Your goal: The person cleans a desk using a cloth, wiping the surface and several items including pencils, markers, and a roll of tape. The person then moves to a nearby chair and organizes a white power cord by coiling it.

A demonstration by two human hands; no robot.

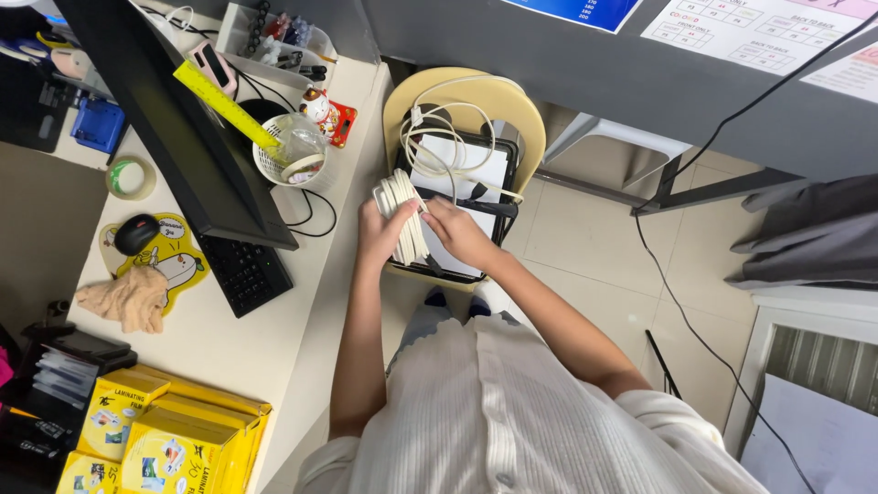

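White cable (404,212), wound into a thick flat coil, stands on edge between the person's two hands over the seat of a cream plastic chair (512,101). The left hand (380,233) is closed around the near side of the coil, fingers wrapped over the loops. The right hand (457,233) pinches the coil from the other side, thumb and fingers pressed against the strands. A loose length of the same cable runs up from the coil and loops over the sheet of white paper (462,169) that lies on a dark flat device (505,206) on the chair seat, toward the chair's back edge.

The chair stands just beside the right edge of a pale desk (229,338). On the desk, a black keyboard (245,273) lies near that edge, partly under a dark monitor (165,119). A yellow ruler (224,103) sticks out of a white mesh basket (291,151) near the far right corner, with a small cat figurine (320,108) just behind it. A black mouse (135,233) sits on a yellow mouse pad (169,256) toward the left edge, a beige cloth (128,297) touching the pad's near side. Yellow boxes (174,439) are stacked at the near edge. A roll of tape (130,177) lies further back by the monitor.
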